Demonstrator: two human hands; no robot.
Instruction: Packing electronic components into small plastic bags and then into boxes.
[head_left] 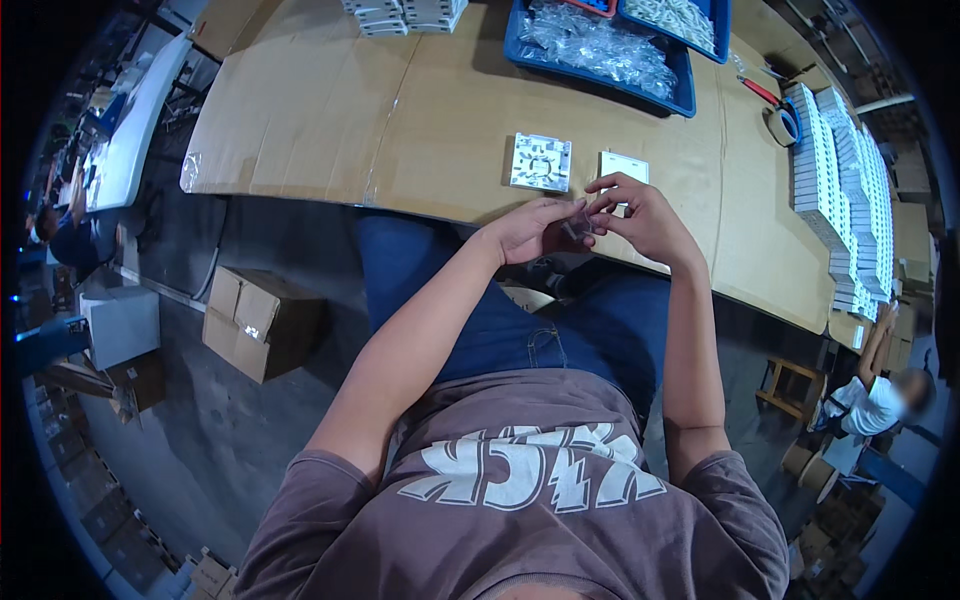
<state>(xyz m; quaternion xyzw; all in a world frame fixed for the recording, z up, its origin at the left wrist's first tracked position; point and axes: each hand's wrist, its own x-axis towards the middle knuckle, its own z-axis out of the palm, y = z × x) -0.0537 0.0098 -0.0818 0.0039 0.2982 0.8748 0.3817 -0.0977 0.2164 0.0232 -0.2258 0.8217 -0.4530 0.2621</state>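
Here, we hold a small clear bag [578,230] in our left hand [530,230] and right hand [643,217], fingers [608,181] nearly closed on it, beside the bench [300,130].

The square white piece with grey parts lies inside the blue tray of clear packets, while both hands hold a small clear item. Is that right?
Not quite: in the head view the square white piece lies on the cardboard tabletop, outside the blue tray. The left hand and right hand do hold a small clear item.
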